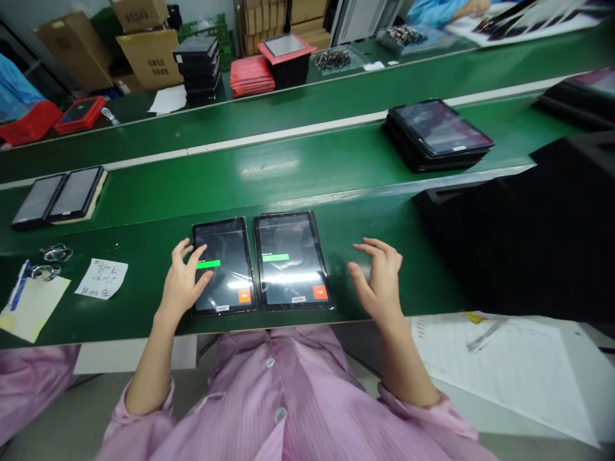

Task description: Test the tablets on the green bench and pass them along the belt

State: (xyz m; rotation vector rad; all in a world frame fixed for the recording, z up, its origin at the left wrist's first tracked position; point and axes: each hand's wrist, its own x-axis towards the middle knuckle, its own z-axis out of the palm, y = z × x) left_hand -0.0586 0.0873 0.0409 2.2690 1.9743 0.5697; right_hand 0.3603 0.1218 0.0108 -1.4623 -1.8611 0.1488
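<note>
Two black tablets lie side by side on the green workbench (144, 307) in front of me. Each lit screen shows a green bar and an orange button marked "Fail". Over the left edge of the left tablet (223, 243) hovers my left hand (181, 282), fingers spread, near its green bar; whether a fingertip touches the glass I cannot tell. My right hand (379, 278) is held open to the right of the right tablet (288, 230), apart from it and holding nothing.
Stacked tablets (437, 134) sit on the green belt (230, 179), with two more tablets (77, 192) at left. A black cover (528, 237) stands at right above paper sheets (504, 365). Notes (102, 278) and a pen (20, 285) lie left. Co-workers' blue sleeves (430, 11) show across the line.
</note>
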